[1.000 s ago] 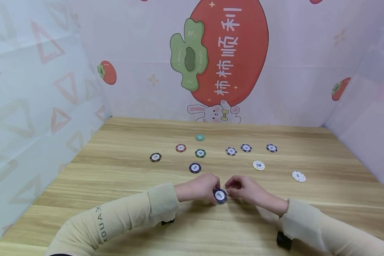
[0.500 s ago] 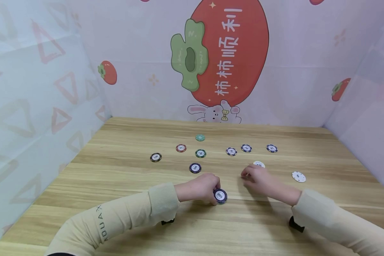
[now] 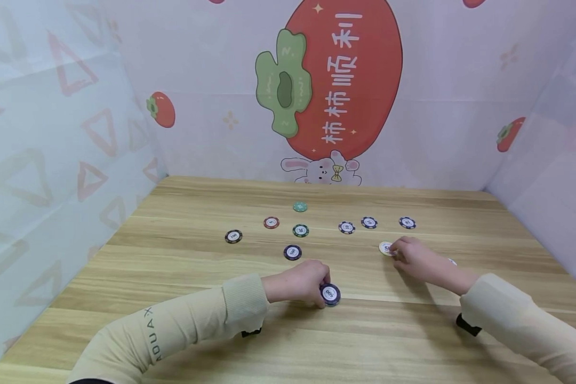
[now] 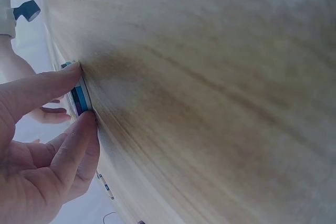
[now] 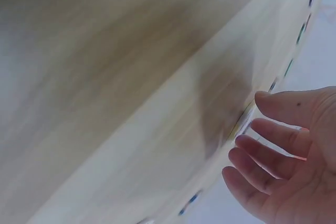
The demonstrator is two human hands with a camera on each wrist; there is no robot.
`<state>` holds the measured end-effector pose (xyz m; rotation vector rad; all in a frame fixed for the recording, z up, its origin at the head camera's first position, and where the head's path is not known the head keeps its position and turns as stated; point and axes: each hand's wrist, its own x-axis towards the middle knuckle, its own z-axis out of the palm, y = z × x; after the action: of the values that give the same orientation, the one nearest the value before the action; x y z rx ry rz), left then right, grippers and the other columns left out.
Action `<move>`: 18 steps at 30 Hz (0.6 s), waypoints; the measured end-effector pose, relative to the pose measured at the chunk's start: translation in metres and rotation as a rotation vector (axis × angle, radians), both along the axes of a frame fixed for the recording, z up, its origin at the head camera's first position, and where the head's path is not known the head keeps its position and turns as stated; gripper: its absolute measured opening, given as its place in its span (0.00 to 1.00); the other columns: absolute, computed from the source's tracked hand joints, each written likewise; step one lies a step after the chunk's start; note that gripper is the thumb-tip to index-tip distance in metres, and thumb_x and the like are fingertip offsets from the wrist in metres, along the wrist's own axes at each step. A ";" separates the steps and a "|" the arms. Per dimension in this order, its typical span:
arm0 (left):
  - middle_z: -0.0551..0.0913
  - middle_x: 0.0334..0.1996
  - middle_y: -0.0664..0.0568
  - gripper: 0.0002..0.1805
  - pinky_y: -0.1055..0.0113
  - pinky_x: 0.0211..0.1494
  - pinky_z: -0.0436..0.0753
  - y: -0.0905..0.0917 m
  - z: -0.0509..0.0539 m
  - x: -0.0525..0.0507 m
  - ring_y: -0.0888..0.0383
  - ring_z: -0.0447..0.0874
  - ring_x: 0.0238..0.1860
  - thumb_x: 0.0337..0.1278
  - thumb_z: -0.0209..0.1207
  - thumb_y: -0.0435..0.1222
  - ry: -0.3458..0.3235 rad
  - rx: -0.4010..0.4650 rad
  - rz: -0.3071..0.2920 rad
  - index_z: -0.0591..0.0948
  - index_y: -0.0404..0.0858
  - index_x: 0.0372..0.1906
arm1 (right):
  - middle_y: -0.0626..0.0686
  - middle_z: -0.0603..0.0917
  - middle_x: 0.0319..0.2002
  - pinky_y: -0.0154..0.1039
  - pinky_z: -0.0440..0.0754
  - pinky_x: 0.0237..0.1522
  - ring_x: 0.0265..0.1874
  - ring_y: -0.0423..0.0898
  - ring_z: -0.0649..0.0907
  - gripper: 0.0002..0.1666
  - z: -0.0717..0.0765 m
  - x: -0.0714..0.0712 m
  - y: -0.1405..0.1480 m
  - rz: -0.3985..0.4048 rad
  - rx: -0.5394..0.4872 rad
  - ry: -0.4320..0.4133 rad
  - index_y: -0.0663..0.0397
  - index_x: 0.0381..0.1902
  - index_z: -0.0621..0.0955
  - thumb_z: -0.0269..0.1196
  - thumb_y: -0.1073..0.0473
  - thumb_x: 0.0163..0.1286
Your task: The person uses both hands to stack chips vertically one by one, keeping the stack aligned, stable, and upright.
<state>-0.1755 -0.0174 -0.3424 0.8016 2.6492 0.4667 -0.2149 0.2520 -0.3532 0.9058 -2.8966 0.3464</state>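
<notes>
In the head view a short stack of chips, topped by a dark 500 chip (image 3: 330, 294), lies near the table's middle. My left hand (image 3: 300, 282) pinches its left side; the left wrist view shows thumb and fingertips on the edges of the stack (image 4: 81, 98). My right hand (image 3: 420, 260) is at the right edge of the white 50 chip (image 3: 385, 248), covering part of it. In the right wrist view the fingers of the right hand (image 5: 286, 156) are spread and loosely bent beside that chip; contact is not clear.
Behind the hands lie a 500 chip (image 3: 293, 252), a 100 chip (image 3: 233, 236), a red chip (image 3: 271, 222), green chips (image 3: 300, 230) and several blue-and-white chips (image 3: 346, 227). A white chip (image 3: 453, 262) is mostly hidden behind the right hand. Printed cloth walls surround the table (image 3: 288, 346).
My right hand has moved away from the stack, back and to the right, over to the white 50 chip. My left hand has stayed on the stack.
</notes>
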 end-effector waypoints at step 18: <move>0.74 0.28 0.59 0.18 0.75 0.38 0.72 0.000 0.000 0.000 0.66 0.71 0.31 0.35 0.72 0.35 -0.010 -0.007 0.011 0.78 0.39 0.35 | 0.65 0.77 0.36 0.54 0.75 0.39 0.37 0.62 0.78 0.16 0.002 0.004 0.049 -0.130 0.083 -0.066 0.71 0.37 0.77 0.65 0.65 0.53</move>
<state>-0.1757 -0.0171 -0.3424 0.7803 2.6461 0.4623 -0.2109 0.3008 -0.3513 0.7254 -3.0315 0.2512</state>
